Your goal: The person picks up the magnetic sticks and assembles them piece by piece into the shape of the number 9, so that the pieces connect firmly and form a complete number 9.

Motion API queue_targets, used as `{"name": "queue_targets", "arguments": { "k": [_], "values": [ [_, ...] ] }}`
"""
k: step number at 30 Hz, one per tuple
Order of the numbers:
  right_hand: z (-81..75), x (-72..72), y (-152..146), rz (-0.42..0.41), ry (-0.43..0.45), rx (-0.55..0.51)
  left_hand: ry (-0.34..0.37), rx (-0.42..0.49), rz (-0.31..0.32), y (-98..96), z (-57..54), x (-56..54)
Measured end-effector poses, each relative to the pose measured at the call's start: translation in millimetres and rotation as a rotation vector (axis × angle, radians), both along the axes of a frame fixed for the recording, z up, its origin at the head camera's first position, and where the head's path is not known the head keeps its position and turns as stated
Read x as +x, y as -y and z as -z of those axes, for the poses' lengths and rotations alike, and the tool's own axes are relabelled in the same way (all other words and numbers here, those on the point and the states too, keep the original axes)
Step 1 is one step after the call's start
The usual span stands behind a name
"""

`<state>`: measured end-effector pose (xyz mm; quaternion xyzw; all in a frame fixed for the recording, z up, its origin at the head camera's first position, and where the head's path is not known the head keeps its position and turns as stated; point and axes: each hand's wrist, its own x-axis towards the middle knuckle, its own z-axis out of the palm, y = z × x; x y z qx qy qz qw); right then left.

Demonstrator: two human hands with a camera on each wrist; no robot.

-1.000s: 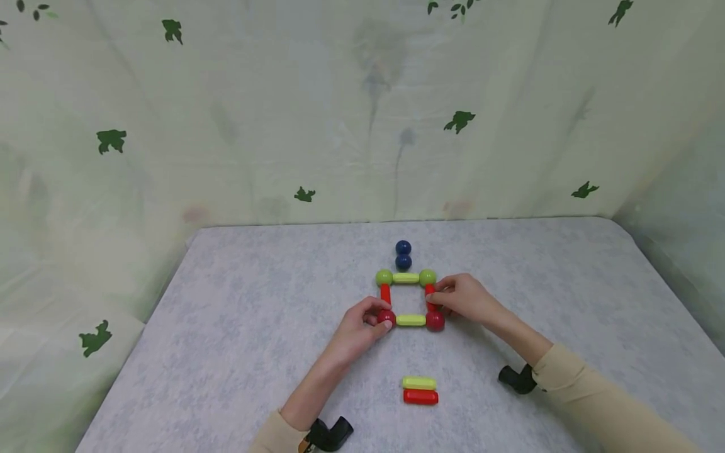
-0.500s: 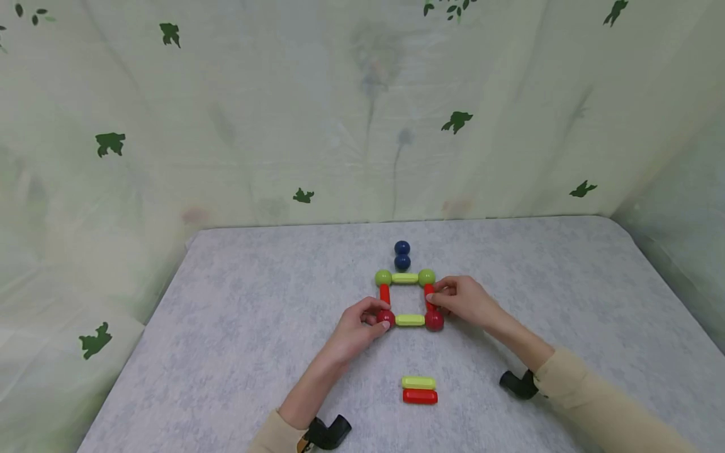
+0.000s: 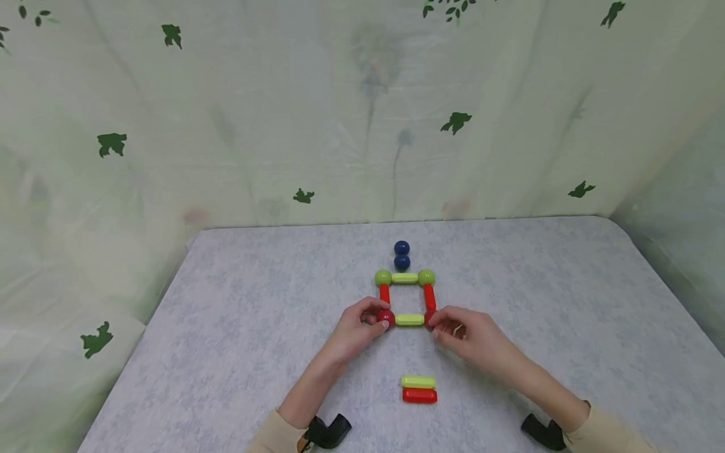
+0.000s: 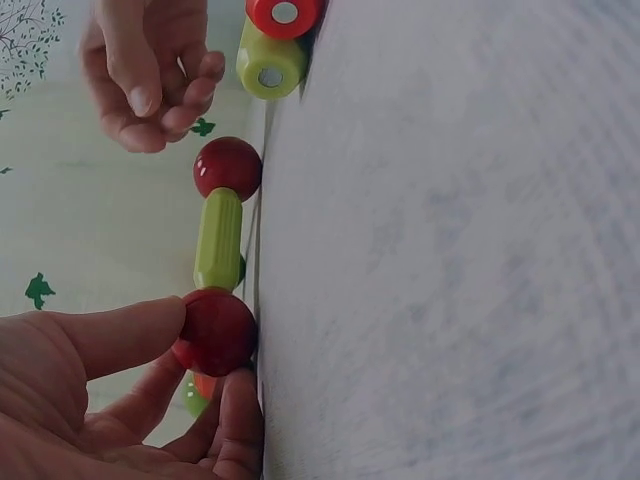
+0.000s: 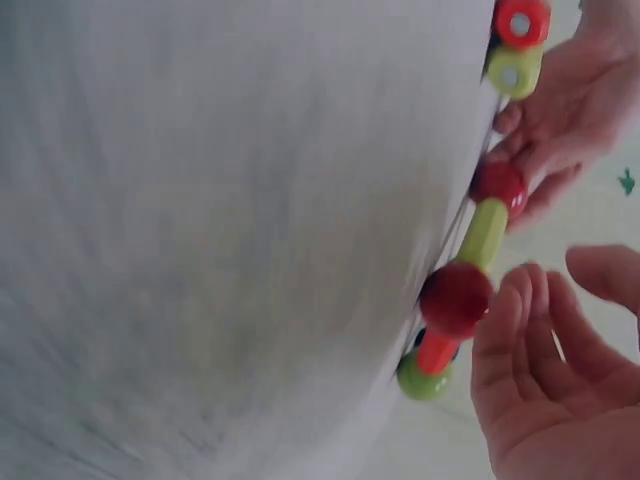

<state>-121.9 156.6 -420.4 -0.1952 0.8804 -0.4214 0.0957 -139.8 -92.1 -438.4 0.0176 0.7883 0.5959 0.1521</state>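
A square of balls and short sticks lies on the table. My left hand (image 3: 357,328) pinches its front left red ball (image 4: 218,332) between thumb and fingers. At the front right red ball (image 5: 456,299), my right hand (image 3: 476,338) holds its fingers loosely bent, with the thumb apart in the right wrist view and nothing gripped. A lime stick (image 3: 410,319) joins these two balls. Red sticks (image 3: 429,297) run back from them to two green balls (image 3: 427,277), which another lime stick (image 3: 404,277) links.
Two dark blue balls (image 3: 401,248) stand in line just behind the square. Nearer me, a loose lime stick (image 3: 418,381) and a red stick (image 3: 420,396) lie side by side; silvery discs show in their ends. A patterned curtain (image 3: 255,126) hangs behind the table (image 3: 255,283).
My right hand has left the right red stick and come toward me, to the front right red ball. My left hand stays on its ball.
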Motion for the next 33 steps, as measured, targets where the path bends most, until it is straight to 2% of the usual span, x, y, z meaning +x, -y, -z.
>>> {"name": "queue_targets", "arguments": {
  "k": [6,9,12,20,24,28,33],
  "values": [
    [0.4,12.7,9.3,-0.239,0.173,0.069,-0.007,0.008,0.0,0.7,-0.1,0.5],
    [2.8,15.0,15.1,-0.289,0.232,0.087,0.0,0.004,-0.006,0.3,-1.3,0.5],
    [5.5,15.7,18.7,-0.3,0.248,0.102,0.004,-0.002,-0.006,0.0,-1.5,0.4],
    [6.0,18.3,23.2,-0.292,0.257,0.096,-0.005,0.008,-0.005,0.2,-2.0,0.9],
    [5.4,18.7,17.0,-0.269,0.279,0.031,-0.006,0.0,0.003,-0.6,-0.2,0.1],
    [5.1,16.9,8.2,-0.188,0.309,-0.047,-0.003,-0.008,0.002,-0.6,1.7,-0.6],
    [6.0,13.4,-0.1,-0.008,0.399,-0.109,-0.001,-0.01,-0.005,0.1,1.6,-1.0]
  ]
}}
